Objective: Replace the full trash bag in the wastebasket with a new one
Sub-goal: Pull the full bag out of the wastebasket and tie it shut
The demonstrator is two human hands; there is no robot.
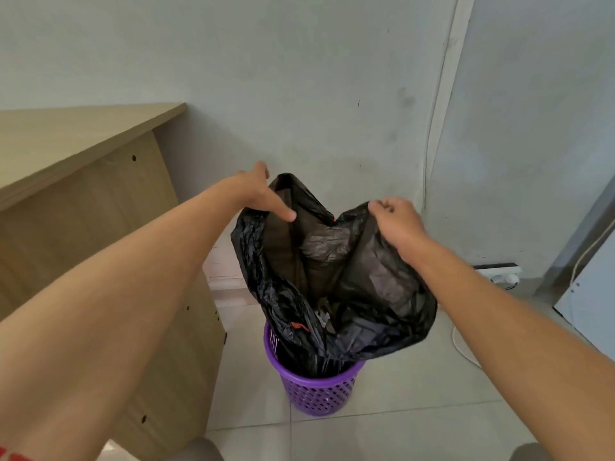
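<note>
Pale wall [299, 78] behind, tiled floor [416, 410] below. Wooden table [66, 154] at left, its side panel running down to the floor.

Black trash bag [332, 277], mouth held wide and raised, lower part still down inside the purple mesh wastebasket [316, 390], which stands upright on the floor just beside the table's panel. Crumpled contents visible deep in the bag.

Left hand [259, 191] at the bag's upper left rim, thumb stretched along the inner edge, fingers behind the plastic, pinching it. Right hand [396, 221] at the upper right rim, fingers curled tight over a bunched edge. Bag hangs between and below both hands.

White power strip [502, 272] on the floor by the wall, far right.
</note>
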